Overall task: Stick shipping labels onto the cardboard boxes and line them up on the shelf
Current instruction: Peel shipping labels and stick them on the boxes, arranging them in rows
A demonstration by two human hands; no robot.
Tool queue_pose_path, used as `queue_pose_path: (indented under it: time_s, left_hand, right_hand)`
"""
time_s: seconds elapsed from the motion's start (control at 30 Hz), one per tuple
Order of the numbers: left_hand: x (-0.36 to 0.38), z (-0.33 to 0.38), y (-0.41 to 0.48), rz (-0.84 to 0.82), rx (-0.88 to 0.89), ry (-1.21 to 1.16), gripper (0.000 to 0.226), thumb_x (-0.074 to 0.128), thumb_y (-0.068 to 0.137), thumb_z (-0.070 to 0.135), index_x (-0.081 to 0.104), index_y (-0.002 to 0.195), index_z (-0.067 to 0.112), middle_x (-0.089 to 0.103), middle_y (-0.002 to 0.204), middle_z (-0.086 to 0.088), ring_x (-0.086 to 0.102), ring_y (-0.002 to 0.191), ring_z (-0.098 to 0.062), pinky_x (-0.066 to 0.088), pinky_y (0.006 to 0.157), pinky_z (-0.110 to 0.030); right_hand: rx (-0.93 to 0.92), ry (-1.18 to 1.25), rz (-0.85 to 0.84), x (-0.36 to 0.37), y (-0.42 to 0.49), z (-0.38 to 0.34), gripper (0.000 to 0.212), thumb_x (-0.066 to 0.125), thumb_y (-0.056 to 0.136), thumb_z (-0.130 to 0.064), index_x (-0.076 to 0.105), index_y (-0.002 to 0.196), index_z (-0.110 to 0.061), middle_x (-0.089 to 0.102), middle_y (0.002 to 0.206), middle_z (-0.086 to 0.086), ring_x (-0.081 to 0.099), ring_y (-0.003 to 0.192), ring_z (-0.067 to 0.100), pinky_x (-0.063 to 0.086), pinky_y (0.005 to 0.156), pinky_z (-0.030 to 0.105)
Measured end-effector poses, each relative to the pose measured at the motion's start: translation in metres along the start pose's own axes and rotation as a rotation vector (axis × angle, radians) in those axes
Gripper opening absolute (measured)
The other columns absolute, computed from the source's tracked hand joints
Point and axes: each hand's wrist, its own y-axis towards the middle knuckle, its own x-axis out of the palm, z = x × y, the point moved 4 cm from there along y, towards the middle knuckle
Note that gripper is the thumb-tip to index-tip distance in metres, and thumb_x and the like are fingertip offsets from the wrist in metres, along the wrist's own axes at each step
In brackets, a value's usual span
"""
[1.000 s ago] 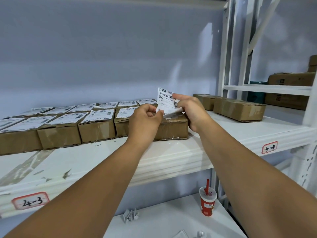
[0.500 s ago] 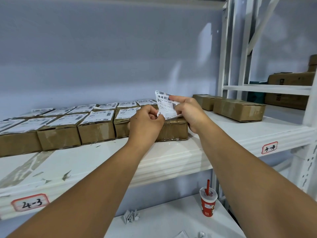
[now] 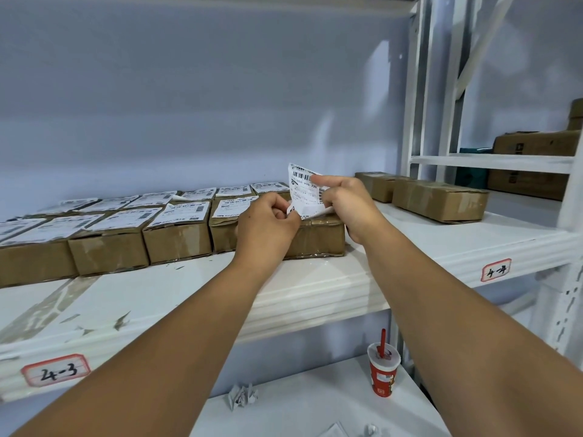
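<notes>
A white shipping label (image 3: 304,192) with a barcode stands nearly upright between my hands, just above an unlabelled cardboard box (image 3: 318,236) on the white shelf (image 3: 315,279). My left hand (image 3: 268,225) pinches the label's lower left corner, where a thin layer curls away. My right hand (image 3: 347,203) pinches its right edge, forefinger across the top. To the left, two rows of labelled boxes (image 3: 176,231) line the shelf. Two bare boxes (image 3: 438,200) lie to the right.
Shelf tags read 4-3 (image 3: 55,370) and 4-4 (image 3: 496,270). On the lower shelf stand a red paper cup with a straw (image 3: 383,370) and crumpled paper (image 3: 241,397). White uprights (image 3: 413,121) divide off a right bay with larger cartons (image 3: 533,165).
Both hands and the label have sunk slightly toward the bare box. The label's lower left corner now shows a curl where my left hand pinches it.
</notes>
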Motion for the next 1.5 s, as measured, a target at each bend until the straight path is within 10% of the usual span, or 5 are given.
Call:
queue_pose_path:
  time_s: [0.6, 0.93, 1.2, 1.5]
  left_hand:
    - [0.001, -0.004, 0.003, -0.006, -0.021, -0.014, 0.021, 0.063, 0.082, 0.020, 0.051, 0.065, 0.022, 0.045, 0.054, 0.008, 0.043, 0.056, -0.013, 0.035, 0.068, -0.029]
    - [0.002, -0.006, 0.003, -0.028, -0.024, -0.034, 0.019, 0.064, 0.082, 0.020, 0.053, 0.067, 0.022, 0.044, 0.053, 0.008, 0.043, 0.055, -0.014, 0.036, 0.067, -0.028]
    - [0.003, -0.007, 0.004, -0.020, -0.034, 0.006, 0.019, 0.065, 0.080, 0.026, 0.052, 0.067, 0.024, 0.045, 0.053, 0.009, 0.045, 0.058, -0.014, 0.039, 0.075, -0.035]
    - [0.007, -0.015, 0.004, -0.095, -0.181, -0.068, 0.029, 0.055, 0.047, 0.063, 0.056, 0.061, 0.037, 0.046, 0.056, 0.010, 0.057, 0.079, -0.036, 0.045, 0.088, -0.060]
  right_hand:
    - [-0.041, 0.008, -0.053, 0.003, -0.004, -0.003, 0.044, 0.042, 0.082, 0.012, 0.067, 0.111, -0.008, 0.067, 0.108, 0.015, 0.066, 0.091, 0.025, 0.055, 0.073, 0.024]
    - [-0.044, -0.079, -0.084, 0.002, -0.004, -0.002, 0.046, 0.043, 0.075, 0.008, 0.072, 0.094, -0.022, 0.070, 0.107, 0.016, 0.065, 0.094, 0.029, 0.050, 0.092, 0.038]
    - [-0.075, -0.144, -0.092, 0.002, -0.007, -0.004, 0.046, 0.042, 0.075, 0.011, 0.071, 0.096, -0.017, 0.061, 0.065, -0.008, 0.050, 0.050, 0.006, 0.040, 0.051, 0.018]
    - [-0.036, -0.105, -0.110, 0.005, -0.006, -0.001, 0.042, 0.042, 0.074, 0.011, 0.071, 0.090, -0.015, 0.068, 0.097, 0.011, 0.064, 0.078, 0.018, 0.048, 0.062, 0.019]
